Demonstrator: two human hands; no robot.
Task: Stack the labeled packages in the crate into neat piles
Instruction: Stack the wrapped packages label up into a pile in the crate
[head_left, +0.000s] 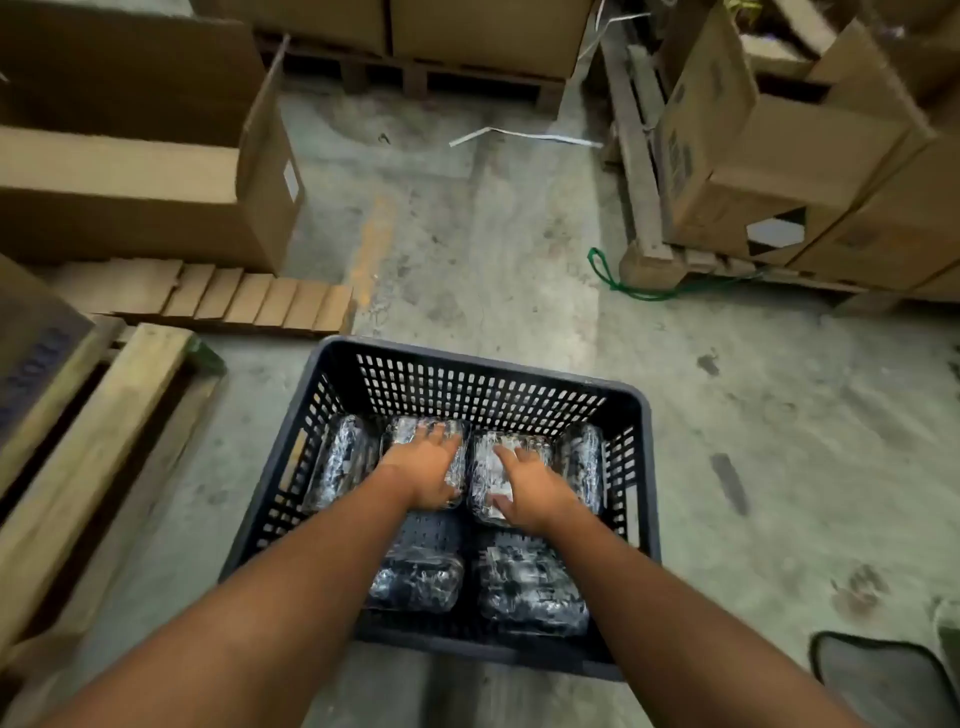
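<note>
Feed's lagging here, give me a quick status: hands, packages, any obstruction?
Left hand flat on a far-row package. Right hand flat on the labeled package beside it. Six packages visible in the crate. Nothing in the way.

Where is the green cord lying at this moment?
In the head view, the green cord lies on the concrete floor at right, beside the wooden pallet with cardboard boxes, beyond the black crate.

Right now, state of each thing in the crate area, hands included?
crate: on the floor, open-topped, partly filled.
left hand: flat on a far-row package, no closed grip.
right hand: flat on the labeled package beside it.
near packages: two, lying flat, untouched.
end packages: tilted against the side walls.
</note>
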